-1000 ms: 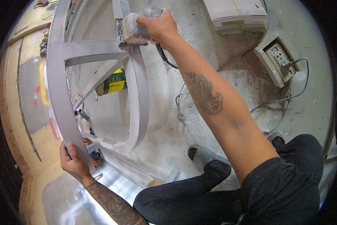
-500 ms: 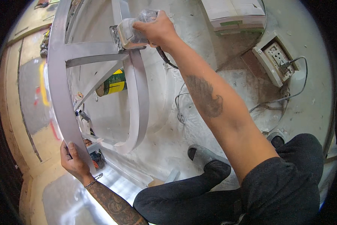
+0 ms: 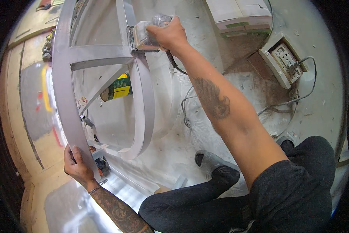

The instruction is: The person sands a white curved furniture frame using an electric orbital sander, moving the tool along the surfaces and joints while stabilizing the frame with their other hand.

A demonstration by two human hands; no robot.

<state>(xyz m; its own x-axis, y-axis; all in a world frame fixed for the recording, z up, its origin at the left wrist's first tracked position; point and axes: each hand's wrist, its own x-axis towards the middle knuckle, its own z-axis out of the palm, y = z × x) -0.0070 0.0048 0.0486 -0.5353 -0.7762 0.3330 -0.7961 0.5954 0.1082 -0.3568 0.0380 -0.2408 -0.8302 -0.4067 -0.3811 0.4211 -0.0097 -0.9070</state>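
Note:
My right hand (image 3: 169, 34) is wrapped round a corded electric sander (image 3: 144, 39) with a dusty pale body and a clear dust container. Its flat pad presses against the outer face of a grey-white frame (image 3: 61, 85), near where a crossbar meets the curved piece. At the lower end of that frame's long straight bar, my left hand (image 3: 80, 166) grips the edge, thumb on the face and the other fingers partly hidden behind. A dark cord (image 3: 175, 64) runs down from the sander beneath my right forearm.
Behind the frame lies a green and yellow can (image 3: 118, 87) on its side. A power outlet box (image 3: 283, 60) with a plugged-in grey cable (image 3: 313, 79) sits at the right. A white carton (image 3: 242, 15) stands at the far right, and plywood boards (image 3: 31, 171) lie left.
My right hand and the sander have shifted slightly right and a little down across the frame. The left hand keeps its hold in nearly the same place.

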